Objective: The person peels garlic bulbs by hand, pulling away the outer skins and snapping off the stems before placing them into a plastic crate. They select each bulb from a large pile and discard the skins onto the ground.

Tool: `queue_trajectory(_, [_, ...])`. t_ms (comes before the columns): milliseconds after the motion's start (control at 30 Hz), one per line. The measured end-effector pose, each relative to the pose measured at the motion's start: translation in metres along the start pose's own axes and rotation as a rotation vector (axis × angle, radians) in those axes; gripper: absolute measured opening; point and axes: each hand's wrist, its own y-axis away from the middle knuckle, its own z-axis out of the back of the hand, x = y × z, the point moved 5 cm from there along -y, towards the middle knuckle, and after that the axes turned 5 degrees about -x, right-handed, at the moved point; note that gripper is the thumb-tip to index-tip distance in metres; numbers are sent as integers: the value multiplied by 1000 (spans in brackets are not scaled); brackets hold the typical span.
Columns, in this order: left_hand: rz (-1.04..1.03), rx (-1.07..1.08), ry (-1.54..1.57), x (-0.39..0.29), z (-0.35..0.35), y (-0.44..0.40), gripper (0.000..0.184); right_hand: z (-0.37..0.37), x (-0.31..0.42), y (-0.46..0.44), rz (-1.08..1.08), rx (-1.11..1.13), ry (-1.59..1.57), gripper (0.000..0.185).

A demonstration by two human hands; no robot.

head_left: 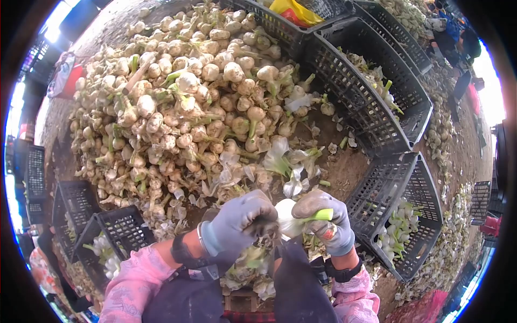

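My right hand (327,223), in a grey glove, is closed round the green stem of a white garlic bulb (288,217), which points to the left. My left hand (240,222), gloved too, is closed at the bulb's root side, over dark roots; whether it grips them or something else is hidden by the fingers. Beyond both hands lies a large heap of garlic bulbs (183,107) with short stems. Loose peeled skins (277,159) lie between the heap and my hands.
Black crates holding trimmed garlic stand at the right (371,207) and lower left (126,229). A larger crate (355,89) is at the upper right, beside a yellow bag (301,11). Another person (458,40) is at the far upper right. Skins and stems lie between my legs.
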Motion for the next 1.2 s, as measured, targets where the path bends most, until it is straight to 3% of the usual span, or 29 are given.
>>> queue_trajectory(200, [-39, 277, -303, 26, -17, 19, 16, 16, -3, 6, 6, -190, -177, 45])
queue_trajectory(267, [-45, 354, -402, 32, -15, 24, 16, 14, -1, 2, 31, -110, -144, 44])
queue_trajectory(300, [29, 332, -356, 37, -7, 24, 24, 14, -1, 0, 40, -55, -85, 43])
queue_trajectory(400, [-75, -87, -160, 11, 17, 1, 34, 10, -5, 0, 48, 83, 22, 43])
queue_trajectory(433, [-5, -123, -88, 4, 17, -1, 40, 6, -3, -3, 60, 119, 42, 43])
queue_trajectory(533, [-132, 70, -16, 8, 9, 0, 43, -1, 5, -9, 49, 127, 36, 39])
queue_trajectory(667, [-122, 63, -123, 3, 3, -1, 20, 1, -5, -7, -47, -59, -138, 32])
queue_trajectory(767, [-145, 292, -341, 22, -14, 20, 15, 11, -29, 1, -87, -284, -432, 27])
queue_trajectory(833, [-109, 481, -559, 39, -24, 34, 12, 23, -44, -1, -104, -456, -646, 34])
queue_trajectory(933, [226, 879, -882, 75, -18, 43, 12, 21, -54, 1, -281, -613, -878, 37])
queue_trajectory(967, [197, 793, -885, 82, -10, 46, 17, 18, -56, 3, -353, -641, -980, 37])
queue_trajectory(1067, [-153, 200, -941, 52, 12, 28, 24, 8, -77, -2, -428, -523, -1259, 35])
queue_trajectory(1100, [-147, 45, -793, 40, 18, 21, 28, 6, -81, 2, -425, -687, -1192, 27])
queue_trajectory(1167, [-134, -255, -490, 17, 26, 4, 36, -5, -80, -2, -487, -653, -1140, 25])
queue_trajectory(1200, [-204, -208, -477, 11, 25, -3, 39, -10, -81, -2, -520, -638, -1113, 25])
